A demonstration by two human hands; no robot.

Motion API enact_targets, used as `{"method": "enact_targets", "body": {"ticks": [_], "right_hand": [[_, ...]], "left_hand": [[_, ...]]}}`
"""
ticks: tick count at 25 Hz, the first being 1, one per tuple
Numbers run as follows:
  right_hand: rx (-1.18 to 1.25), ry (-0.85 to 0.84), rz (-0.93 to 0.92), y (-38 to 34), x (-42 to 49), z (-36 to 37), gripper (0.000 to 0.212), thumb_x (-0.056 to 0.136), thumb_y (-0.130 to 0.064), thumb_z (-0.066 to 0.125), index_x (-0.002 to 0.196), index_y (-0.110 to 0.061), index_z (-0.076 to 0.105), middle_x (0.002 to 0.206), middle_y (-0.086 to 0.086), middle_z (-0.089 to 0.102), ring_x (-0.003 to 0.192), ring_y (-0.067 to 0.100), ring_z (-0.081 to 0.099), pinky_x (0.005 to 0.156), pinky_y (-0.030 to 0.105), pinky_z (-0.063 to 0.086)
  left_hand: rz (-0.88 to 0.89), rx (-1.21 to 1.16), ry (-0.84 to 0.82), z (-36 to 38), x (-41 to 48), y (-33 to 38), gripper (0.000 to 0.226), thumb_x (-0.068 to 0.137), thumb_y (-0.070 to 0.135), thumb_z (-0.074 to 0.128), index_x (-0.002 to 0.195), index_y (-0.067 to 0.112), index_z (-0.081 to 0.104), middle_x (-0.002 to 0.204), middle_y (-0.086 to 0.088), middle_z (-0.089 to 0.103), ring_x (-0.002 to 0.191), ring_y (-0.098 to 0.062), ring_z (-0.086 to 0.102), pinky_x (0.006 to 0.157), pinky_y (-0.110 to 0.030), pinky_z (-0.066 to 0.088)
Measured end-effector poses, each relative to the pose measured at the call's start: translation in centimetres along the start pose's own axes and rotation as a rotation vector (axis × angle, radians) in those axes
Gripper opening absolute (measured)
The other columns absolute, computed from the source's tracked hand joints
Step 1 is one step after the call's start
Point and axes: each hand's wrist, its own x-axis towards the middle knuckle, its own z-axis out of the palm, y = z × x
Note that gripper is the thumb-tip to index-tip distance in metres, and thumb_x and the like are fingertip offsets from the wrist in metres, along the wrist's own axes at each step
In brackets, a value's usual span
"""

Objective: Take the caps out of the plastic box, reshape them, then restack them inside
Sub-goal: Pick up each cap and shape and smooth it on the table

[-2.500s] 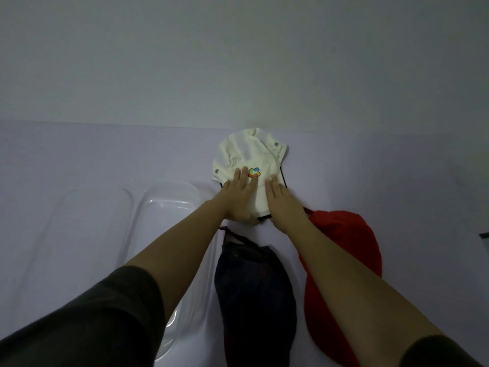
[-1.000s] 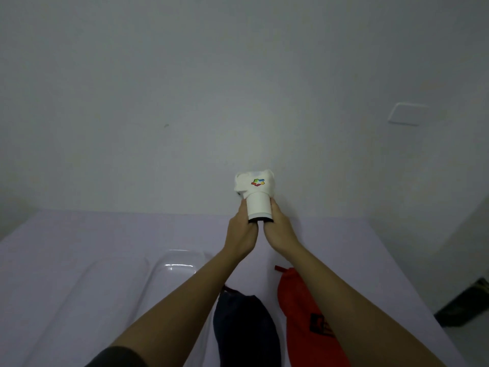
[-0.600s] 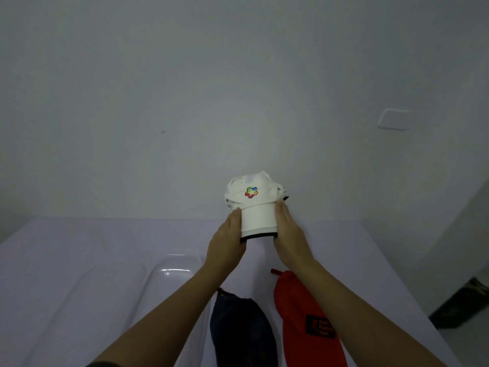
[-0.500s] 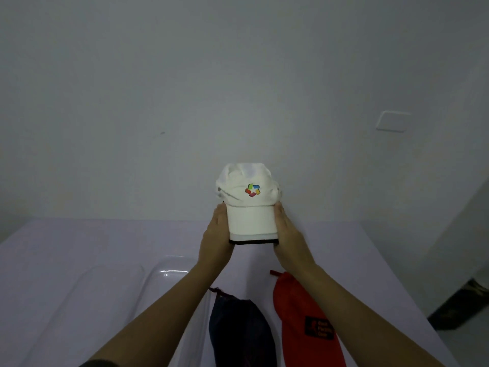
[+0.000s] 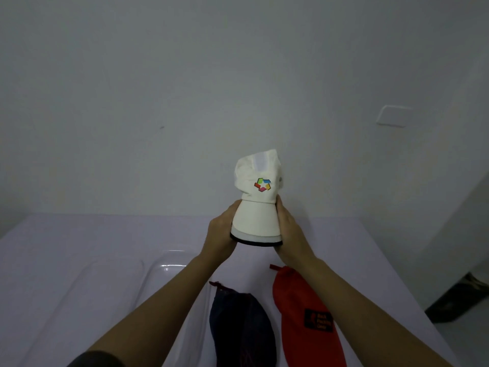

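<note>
White cap (image 5: 258, 205) crumpled, brim curled; left hand (image 5: 221, 234) and right hand (image 5: 289, 234) squeeze its brim.

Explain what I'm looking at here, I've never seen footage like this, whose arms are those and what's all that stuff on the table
There is no machine here. The picture comes from a camera worn on a person's head, looking forward and down, so the two bare arms are the wearer's own. The left hand and right hand squeeze the brim of a white cap with a colourful logo, raised above the table in front of a plain wall. On the table lie a dark navy cap and, to its right, a red cap. To their left sits a clear plastic box, which is hard to make out.
</note>
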Motion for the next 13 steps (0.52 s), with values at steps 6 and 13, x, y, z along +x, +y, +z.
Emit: {"method": "enact_targets", "body": {"ticks": [6, 13], "right_hand": [[-0.172, 0.031, 0.023, 1.5, -0.6, -0.7, 0.081, 0.086, -0.006, 0.052, 0.148, -0.014, 0.001, 0.150, 0.016, 0.030, 0.131, 0.030, 0.040, 0.101, 0.044, 0.044], [-0.376, 0.151, -0.105, 0.5, -0.9, 0.9, 0.090, 0.077, 0.006, 0.066, 0.143, 0.003, 0.006, 0.151, 0.026, 0.018, 0.137, 0.041, 0.028, 0.101, 0.049, 0.043]], "left_hand": [[0.075, 0.184, -0.186, -1.5, 0.8, -1.7, 0.047, 0.092, 0.018, 0.053, 0.137, 0.017, 0.040, 0.129, -0.002, 0.058, 0.112, -0.009, 0.055, 0.100, -0.024, 0.045], [0.191, 0.376, -0.042, 1.6, -1.4, -1.2, 0.073, 0.086, 0.008, 0.054, 0.143, -0.002, 0.010, 0.145, -0.032, 0.028, 0.131, -0.043, 0.039, 0.101, -0.045, 0.042]]}}
